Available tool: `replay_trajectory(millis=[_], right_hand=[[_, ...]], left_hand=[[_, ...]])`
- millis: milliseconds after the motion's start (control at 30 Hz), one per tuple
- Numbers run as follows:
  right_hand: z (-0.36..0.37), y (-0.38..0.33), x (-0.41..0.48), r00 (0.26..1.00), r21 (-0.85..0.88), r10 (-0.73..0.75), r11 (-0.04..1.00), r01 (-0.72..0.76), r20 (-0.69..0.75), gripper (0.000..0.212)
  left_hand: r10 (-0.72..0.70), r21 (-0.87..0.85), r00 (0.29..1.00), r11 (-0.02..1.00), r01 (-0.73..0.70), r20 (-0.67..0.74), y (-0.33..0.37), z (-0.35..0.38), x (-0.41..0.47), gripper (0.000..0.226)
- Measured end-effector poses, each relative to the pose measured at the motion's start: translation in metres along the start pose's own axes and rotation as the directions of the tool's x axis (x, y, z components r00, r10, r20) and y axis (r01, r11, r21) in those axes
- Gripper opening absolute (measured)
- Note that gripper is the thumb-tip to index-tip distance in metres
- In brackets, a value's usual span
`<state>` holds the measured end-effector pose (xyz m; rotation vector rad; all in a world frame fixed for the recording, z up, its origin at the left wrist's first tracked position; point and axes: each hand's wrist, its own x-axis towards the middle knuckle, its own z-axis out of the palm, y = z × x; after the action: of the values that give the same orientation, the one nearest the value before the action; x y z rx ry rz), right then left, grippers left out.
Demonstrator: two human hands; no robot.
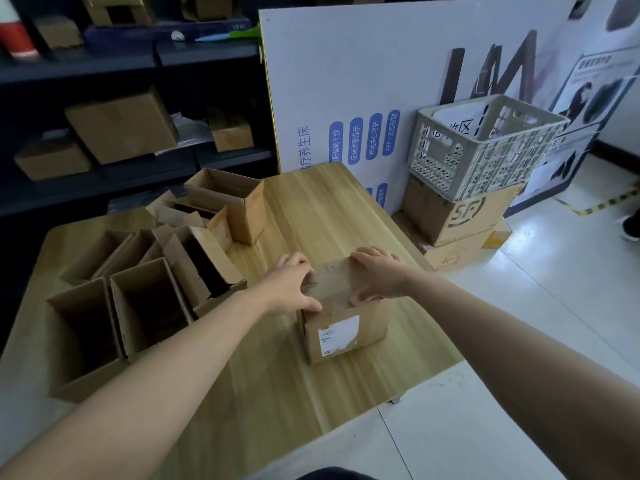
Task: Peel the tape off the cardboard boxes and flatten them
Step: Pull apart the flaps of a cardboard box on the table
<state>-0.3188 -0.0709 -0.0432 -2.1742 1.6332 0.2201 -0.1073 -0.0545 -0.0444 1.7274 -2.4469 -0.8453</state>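
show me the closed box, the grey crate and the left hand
closed box (372,323): head view, on its front face
grey crate (443,157): head view, on its perforated side wall
left hand (291,285): head view, on the back of the hand

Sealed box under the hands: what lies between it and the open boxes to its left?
Only bare wooden table, crossed by the left forearm, in the head view.

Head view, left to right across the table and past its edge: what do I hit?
open boxes → left hand → closed box → right hand → grey crate, off the table.
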Motion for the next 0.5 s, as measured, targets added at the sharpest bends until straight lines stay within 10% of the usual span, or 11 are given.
replay_trajectory(millis=[300,500], right_hand=[[0.001,0.006,0.005,0.995,0.095,-0.001,0.995,0.01,-0.097,0.092],[0.0,0.028,-0.006,0.951,0.567,0.216,0.822,-0.054,-0.223,0.095]], left_hand=[[-0.044,0.015,0.999,0.999,0.044,-0.003,-0.007,0.014,0.007,0.091],[-0.282,-0.553,0.957,0.789,0.268,0.061,-0.018,-0.009,0.009,0.083]])
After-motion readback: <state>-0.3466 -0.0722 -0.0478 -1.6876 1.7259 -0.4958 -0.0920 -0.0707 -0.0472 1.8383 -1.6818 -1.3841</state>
